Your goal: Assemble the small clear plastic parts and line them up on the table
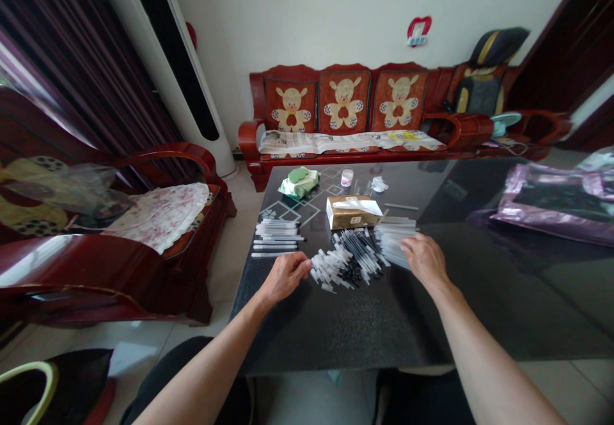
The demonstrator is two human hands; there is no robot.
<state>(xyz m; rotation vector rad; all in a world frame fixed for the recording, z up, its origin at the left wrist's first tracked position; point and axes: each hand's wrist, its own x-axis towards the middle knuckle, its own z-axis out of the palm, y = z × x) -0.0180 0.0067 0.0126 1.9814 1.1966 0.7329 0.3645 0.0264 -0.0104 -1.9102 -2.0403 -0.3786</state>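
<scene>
On the dark counter (407,322), the right hand (426,260) is at the clear pen barrels (394,233) with fingers curled, and the left hand (286,274) is beside the white pen caps (330,264) with fingertips nearly together (whether either grip has hold of something, I cannot tell). The pen refills (361,249) lie between caps and barrels.

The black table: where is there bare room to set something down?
Bare: the stretch between the right hand and the purple bag; also the strip between the white caps and the front edge of the table. Crowded: caps, dark sticks and clear tubes near the gold box.
</scene>
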